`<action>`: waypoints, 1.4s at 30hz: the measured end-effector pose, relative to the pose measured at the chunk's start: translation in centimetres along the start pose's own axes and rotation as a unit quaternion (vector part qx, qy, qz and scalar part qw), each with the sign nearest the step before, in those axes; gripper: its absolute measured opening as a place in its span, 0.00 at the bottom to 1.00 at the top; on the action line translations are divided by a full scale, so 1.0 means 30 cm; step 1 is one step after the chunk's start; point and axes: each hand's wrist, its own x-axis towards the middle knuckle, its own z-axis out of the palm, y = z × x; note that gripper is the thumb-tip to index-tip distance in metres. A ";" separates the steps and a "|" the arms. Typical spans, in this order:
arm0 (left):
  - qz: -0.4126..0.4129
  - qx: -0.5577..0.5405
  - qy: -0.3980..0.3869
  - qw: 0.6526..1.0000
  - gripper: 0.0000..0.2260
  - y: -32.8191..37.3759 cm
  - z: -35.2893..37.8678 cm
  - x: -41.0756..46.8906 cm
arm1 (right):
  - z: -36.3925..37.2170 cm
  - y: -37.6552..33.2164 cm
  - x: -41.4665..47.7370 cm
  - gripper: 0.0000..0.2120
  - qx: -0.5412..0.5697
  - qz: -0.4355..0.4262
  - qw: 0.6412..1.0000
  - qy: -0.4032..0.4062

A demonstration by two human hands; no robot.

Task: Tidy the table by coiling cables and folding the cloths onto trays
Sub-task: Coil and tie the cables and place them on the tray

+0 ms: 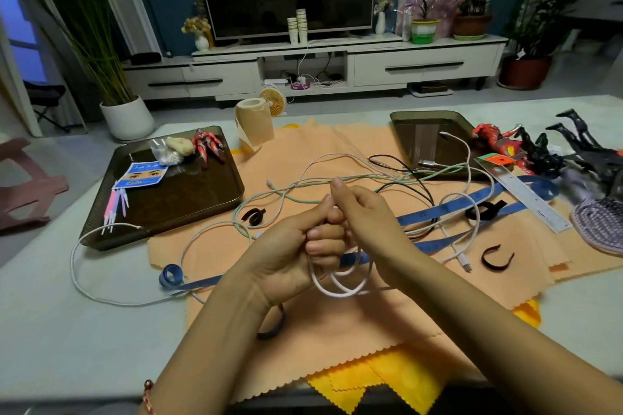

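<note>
The white cable [340,283] hangs in loops below your hands at the middle of the desk [50,313], above the orange cloth [337,323]. Your left hand [286,256] has its fingers curled shut around the coil, and your right hand [367,222] pinches the same cable just beside it. Dark trays [188,202] sit at either side, with more cables [397,175] tangled between them.

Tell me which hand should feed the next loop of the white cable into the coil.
Right, probably. The left hand is closed around the coil, and the right hand already pinches the white cable just above it.
</note>
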 end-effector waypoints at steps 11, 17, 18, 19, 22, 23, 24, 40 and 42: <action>0.145 -0.098 0.056 0.983 0.12 0.148 -0.112 -0.088 | -0.158 -0.023 0.033 0.11 -0.079 0.073 0.886 -0.450; 0.102 -0.010 0.064 0.993 0.09 0.208 -0.121 -0.172 | -0.218 -0.009 0.090 0.12 -0.229 0.070 0.928 -0.284; 0.091 0.034 0.078 0.992 0.08 0.197 -0.103 -0.170 | -0.209 -0.005 0.097 0.14 -0.253 0.050 0.940 -0.223; 0.076 0.077 0.097 0.989 0.09 0.172 -0.082 -0.157 | -0.191 -0.001 0.103 0.15 -0.278 0.016 0.947 -0.159; 0.024 0.155 0.155 0.975 0.13 0.056 -0.019 -0.078 | -0.114 0.000 0.104 0.15 -0.325 -0.067 0.943 -0.010; 0.015 0.162 0.167 0.973 0.15 0.016 0.000 -0.050 | -0.087 -0.005 0.095 0.14 -0.338 -0.085 0.937 0.018; 0.016 0.155 0.177 0.972 0.17 -0.015 0.013 -0.026 | -0.060 -0.012 0.081 0.14 -0.349 -0.106 0.931 0.036; 0.193 -0.182 0.194 0.944 0.15 0.048 -0.078 0.005 | 0.056 -0.013 -0.113 0.26 -0.546 -0.345 0.755 -0.112; 0.218 -0.191 0.172 0.942 0.17 0.079 -0.112 -0.011 | 0.049 -0.012 -0.113 0.21 -0.548 -0.353 0.746 -0.137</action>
